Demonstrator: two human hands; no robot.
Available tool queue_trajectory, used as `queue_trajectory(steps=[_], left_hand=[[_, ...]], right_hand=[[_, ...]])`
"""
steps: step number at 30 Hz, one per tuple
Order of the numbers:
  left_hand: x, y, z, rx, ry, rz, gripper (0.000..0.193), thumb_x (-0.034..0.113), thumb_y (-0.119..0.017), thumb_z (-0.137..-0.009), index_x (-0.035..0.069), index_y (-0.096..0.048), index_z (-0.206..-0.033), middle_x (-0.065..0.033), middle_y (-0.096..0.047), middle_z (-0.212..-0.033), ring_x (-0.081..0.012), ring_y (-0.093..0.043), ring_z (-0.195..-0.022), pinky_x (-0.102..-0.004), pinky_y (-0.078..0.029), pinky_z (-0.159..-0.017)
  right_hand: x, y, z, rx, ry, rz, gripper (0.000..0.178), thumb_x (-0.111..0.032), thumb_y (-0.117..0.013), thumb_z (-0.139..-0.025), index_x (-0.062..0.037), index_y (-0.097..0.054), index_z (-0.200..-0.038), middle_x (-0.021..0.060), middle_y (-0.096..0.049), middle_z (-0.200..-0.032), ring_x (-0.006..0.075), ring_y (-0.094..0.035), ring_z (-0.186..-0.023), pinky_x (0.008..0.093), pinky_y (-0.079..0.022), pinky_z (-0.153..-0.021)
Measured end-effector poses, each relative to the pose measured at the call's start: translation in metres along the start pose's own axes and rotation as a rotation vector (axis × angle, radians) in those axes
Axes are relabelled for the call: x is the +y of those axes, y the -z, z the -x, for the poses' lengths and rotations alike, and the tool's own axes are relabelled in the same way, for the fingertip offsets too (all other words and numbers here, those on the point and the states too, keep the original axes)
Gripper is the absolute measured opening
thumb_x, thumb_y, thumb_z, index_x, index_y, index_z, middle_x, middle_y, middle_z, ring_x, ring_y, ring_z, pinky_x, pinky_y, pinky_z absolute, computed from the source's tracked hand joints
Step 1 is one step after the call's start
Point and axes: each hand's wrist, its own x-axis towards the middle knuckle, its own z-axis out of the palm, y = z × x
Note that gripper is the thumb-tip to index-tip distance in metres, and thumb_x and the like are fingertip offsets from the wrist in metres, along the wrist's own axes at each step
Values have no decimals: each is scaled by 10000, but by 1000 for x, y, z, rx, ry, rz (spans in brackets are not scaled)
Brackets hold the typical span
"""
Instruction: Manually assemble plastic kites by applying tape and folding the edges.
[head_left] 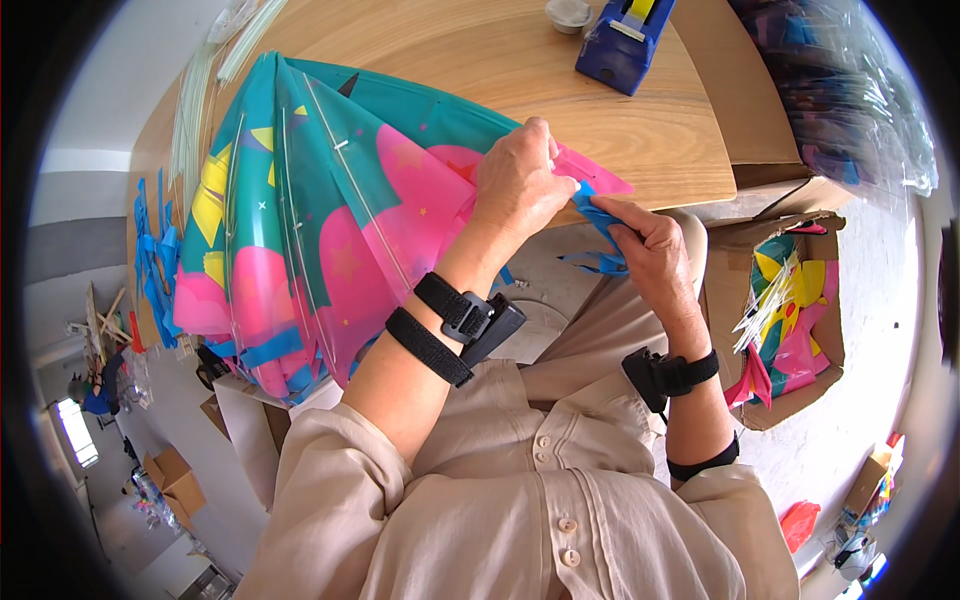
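A teal and pink kite [335, 205] of thin plastic, with thin pale rods along it, lies folded over the table's left and front edge. My left hand [515, 185] is closed, pinching the kite near its pink pointed corner [592, 170]. One end of a blue strip [603, 222] meets the kite at the left fingertips. My right hand [655, 250] is closed on this strip between thumb and fingers, just right of the left hand. The strip's loose tails hang below the right fingers. Exactly how the strip joins the corner is hidden by my fingers.
A blue tape dispenser [622, 48] and a small pale cup [568, 14] stand on the wooden table [680, 140]. Blue strips [158, 255] and white rods [190, 120] lie at the left. A cardboard box [735, 275] on the right holds colourful kites. Clear plastic bags [850, 90] lie beyond.
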Motion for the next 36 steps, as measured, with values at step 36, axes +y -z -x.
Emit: queue_trajectory(steps=[36], left_hand=[[3, -4, 3, 20, 18, -32, 382, 154, -798, -597, 31, -510, -815, -82, -579, -738, -250, -588, -694, -362, -471, -614]], right_hand=[[0, -17, 9, 113, 10, -36, 265, -12, -555, -837, -6, -639, -1089, 113, -592, -652, 112, -530, -562, 272, -451, -555]])
